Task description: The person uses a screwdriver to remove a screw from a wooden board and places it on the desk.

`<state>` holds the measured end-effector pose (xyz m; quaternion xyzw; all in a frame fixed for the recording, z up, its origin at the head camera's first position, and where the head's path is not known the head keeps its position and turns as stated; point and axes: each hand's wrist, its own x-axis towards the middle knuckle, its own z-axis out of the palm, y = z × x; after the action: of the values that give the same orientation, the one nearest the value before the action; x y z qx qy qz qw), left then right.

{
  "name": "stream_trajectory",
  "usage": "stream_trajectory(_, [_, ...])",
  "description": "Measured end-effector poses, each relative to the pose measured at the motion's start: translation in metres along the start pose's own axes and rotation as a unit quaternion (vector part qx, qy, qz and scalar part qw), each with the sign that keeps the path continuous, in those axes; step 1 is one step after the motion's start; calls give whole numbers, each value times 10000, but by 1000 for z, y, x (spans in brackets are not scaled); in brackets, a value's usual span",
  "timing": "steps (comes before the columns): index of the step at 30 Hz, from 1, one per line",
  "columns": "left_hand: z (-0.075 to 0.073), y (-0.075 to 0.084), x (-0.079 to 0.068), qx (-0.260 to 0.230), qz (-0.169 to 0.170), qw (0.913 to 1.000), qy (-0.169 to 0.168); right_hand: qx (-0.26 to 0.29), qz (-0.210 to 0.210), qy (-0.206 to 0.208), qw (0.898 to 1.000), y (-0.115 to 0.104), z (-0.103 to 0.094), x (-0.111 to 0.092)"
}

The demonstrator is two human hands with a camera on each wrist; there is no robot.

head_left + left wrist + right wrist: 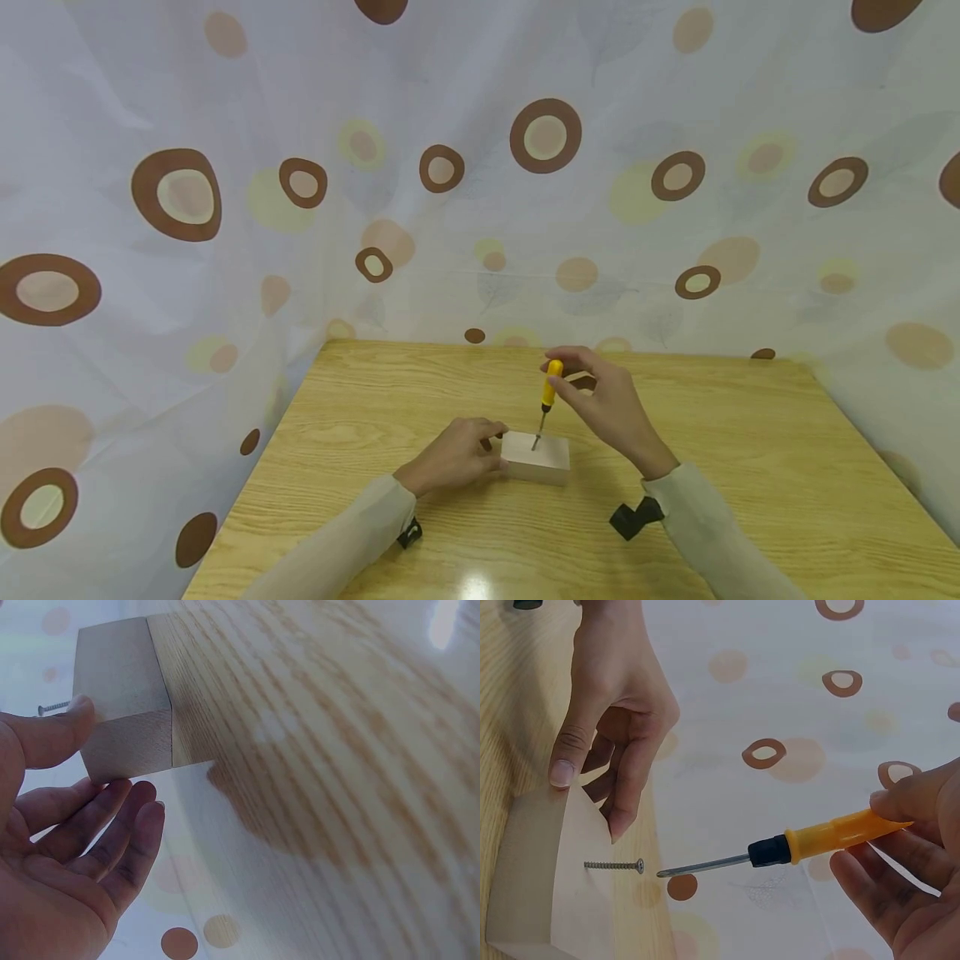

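A yellow-handled screwdriver (551, 390) with a black collar slants down over a pale wooden block (553, 454) on the table. My right hand (613, 408) pinches its handle between thumb and fingers. In the right wrist view, a screw (613, 865) stands part-way out of the block's top face, and a small gap separates its head from the screwdriver tip. At the block's left end, my left hand (459, 454) holds it. The left wrist view shows the thumb on one side of the block (120, 675) and fingertips against its end.
A wood-grain table (360, 392) lies under everything. Behind it and at the sides hangs a pale curtain (480, 217) with brown and cream circles. A black strap piece (628, 518) juts from the right cuff, another (409, 532) from the left.
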<state>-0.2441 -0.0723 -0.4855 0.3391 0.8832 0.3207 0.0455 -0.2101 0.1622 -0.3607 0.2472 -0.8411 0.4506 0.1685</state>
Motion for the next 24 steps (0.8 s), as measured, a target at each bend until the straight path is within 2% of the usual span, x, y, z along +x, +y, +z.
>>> stream_trajectory(7, [0, 2, -1, -14, -15, 10000, -6, -134, -72, 70, 9999, 25, -1, 0])
stream_trajectory(24, [0, 3, -2, -103, -96, 9999, -56, -138, 35, 257, 9996, 32, -17, -5])
